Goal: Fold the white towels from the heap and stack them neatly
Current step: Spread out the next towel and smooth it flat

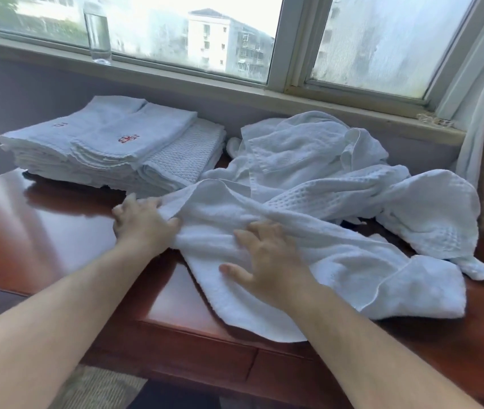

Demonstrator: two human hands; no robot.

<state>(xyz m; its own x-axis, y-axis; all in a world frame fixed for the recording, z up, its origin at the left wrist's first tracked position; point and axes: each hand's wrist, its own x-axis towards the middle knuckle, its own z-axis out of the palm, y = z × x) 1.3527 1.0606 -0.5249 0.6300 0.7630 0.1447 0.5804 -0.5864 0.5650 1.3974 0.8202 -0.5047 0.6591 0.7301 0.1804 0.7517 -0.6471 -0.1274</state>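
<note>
While the white towel (353, 270) lies crumpled at the front of the brown surface (66, 219), the left hand (143, 224) has its grip pinching the towel's left end. The right hand (267, 261) rests on top, its grip spread flat. The heap (317, 154) lies just behind, touching the towel. The folded stack (102, 143) sits at the back left.

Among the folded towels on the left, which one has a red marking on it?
The smooth top towel of the folded stack, with red stitching near its front edge. The textured towel at its right shows none.
</note>
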